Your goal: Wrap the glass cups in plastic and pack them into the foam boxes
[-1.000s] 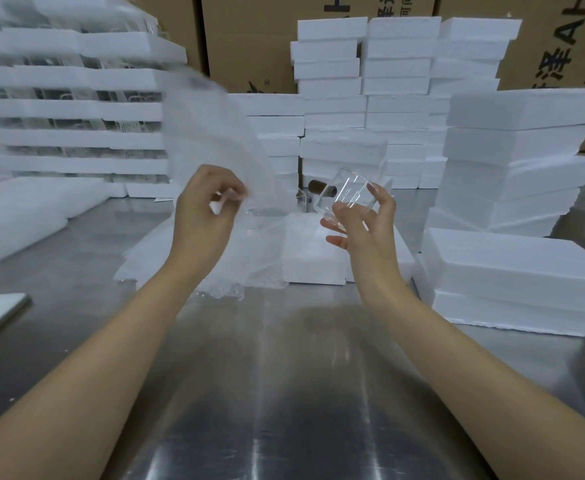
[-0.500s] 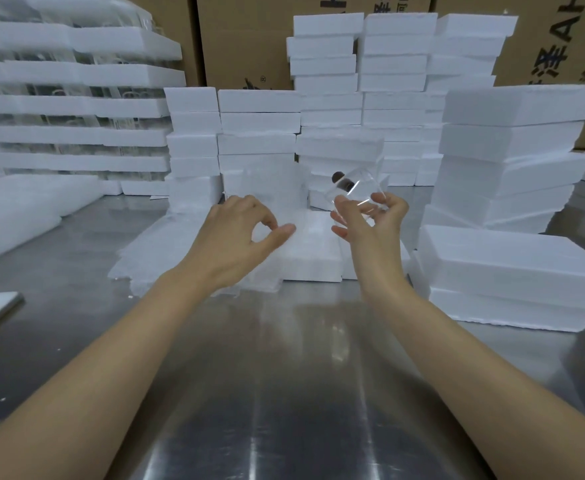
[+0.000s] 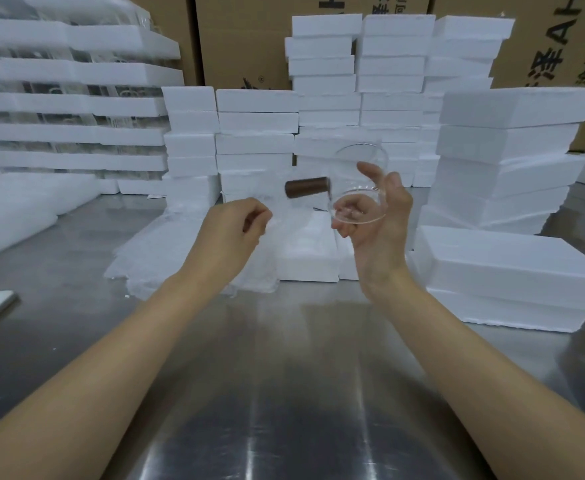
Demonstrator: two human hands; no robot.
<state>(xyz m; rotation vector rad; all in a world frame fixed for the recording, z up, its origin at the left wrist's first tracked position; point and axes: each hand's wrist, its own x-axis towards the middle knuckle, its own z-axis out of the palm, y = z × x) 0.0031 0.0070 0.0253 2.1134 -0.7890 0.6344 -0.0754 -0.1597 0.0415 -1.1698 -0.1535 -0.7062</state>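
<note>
My right hand (image 3: 377, 216) holds a clear glass cup (image 3: 358, 183) in the air, tilted, its brown wooden handle (image 3: 306, 187) pointing left. My left hand (image 3: 232, 230) is just left of the cup with its fingers curled, pinching a thin, nearly invisible plastic sheet (image 3: 270, 199) that hazes the space between hand and cup. Below the hands, a low foam box (image 3: 308, 258) lies on the steel table, with a loose pile of plastic sheets (image 3: 159, 261) to its left.
Stacks of white foam boxes stand at the right (image 3: 512, 268) and along the back (image 3: 325, 84). At the far left, foam trays (image 3: 59, 105) are layered with glassware. Cardboard cartons (image 3: 242, 39) line the wall. Bare steel table (image 3: 284, 358) lies under my forearms.
The left hand brought the raised plastic sheet down and moved toward the cup. The right hand turned the cup so its handle points left and its rim faces me.
</note>
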